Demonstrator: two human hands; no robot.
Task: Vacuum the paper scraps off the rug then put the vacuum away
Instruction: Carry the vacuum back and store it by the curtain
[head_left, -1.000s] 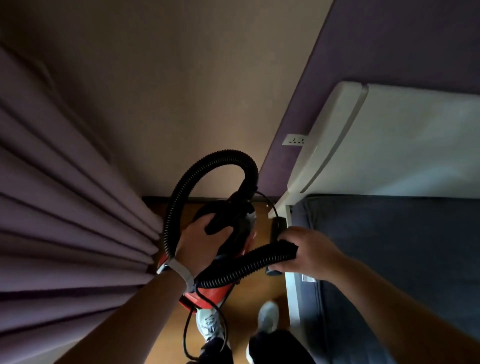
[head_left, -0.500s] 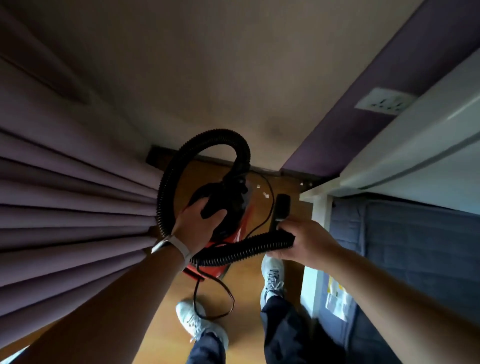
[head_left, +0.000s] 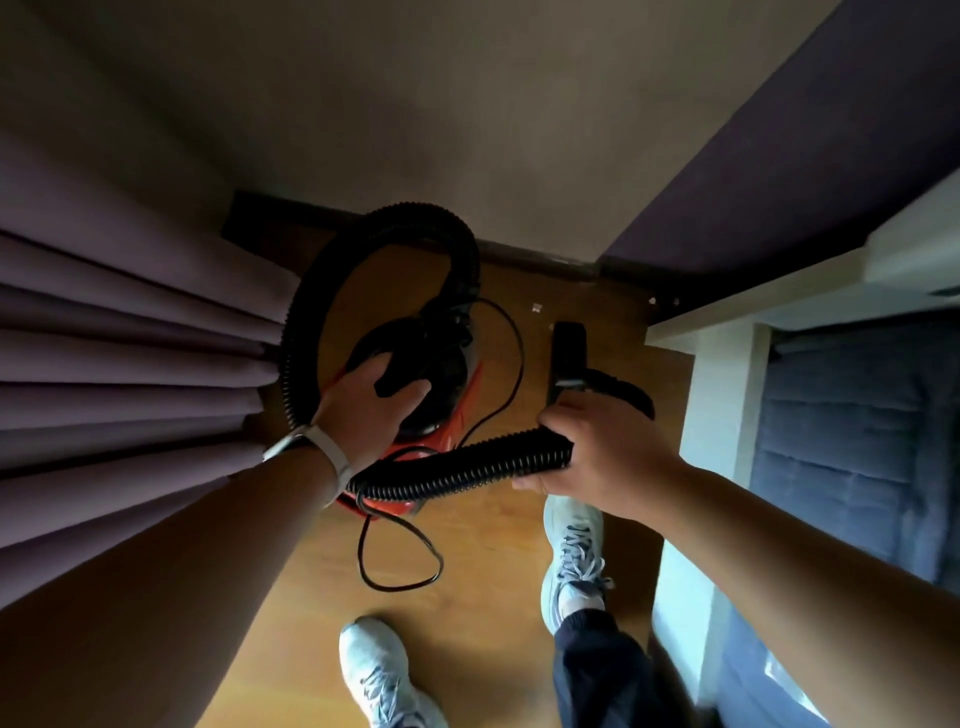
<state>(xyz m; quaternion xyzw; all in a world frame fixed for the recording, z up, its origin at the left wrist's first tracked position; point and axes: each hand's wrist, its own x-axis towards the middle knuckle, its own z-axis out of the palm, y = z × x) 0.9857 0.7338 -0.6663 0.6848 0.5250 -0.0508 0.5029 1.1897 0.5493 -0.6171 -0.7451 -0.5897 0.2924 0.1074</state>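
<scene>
Both hands were full: your left hand (head_left: 374, 410) gripped the vacuum (head_left: 441, 358) at frame centre, your right hand (head_left: 592, 457) clutched the hose (head_left: 467, 467) beside it, and that loose cord (head_left: 400, 588) looping below could've snagged your shoe (head_left: 571, 556).

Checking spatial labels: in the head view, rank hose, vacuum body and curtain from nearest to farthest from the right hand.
1. hose: gripped in the right hand.
2. vacuum body: to its left, under the left hand.
3. curtain: far left.
</scene>
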